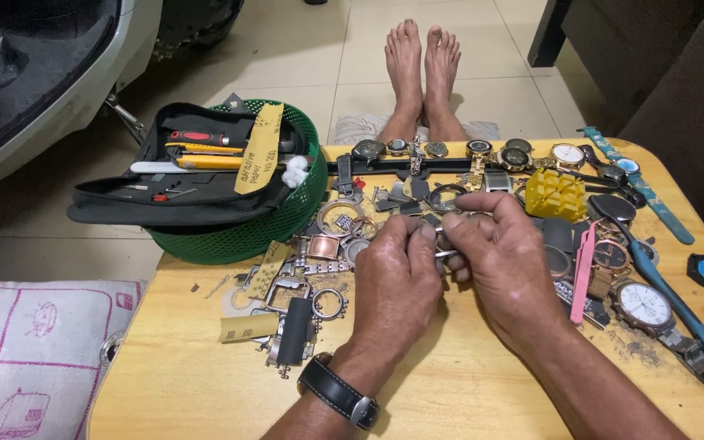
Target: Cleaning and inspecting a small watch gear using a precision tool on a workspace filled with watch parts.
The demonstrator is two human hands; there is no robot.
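Note:
My left hand [397, 273] and my right hand [503, 257] meet over the middle of a small wooden table [450, 391]. Together they pinch a small metal watch part [443, 244] between the fingertips; its shape is mostly hidden by the fingers. A black-strapped watch [337, 391] sits on my left wrist. Loose watch cases, bezels and bracelet pieces [332, 236] lie just left of the hands. A yellow plastic holder block [554, 194] stands beyond my right hand.
A row of wristwatches [482, 151] lines the table's far edge, more watches [644, 305] and pink tweezers [584, 261] lie right. A green mesh basket [246, 232] holding a black tool pouch [173, 191] overhangs the left corner. My bare feet [421, 65] stretch beyond.

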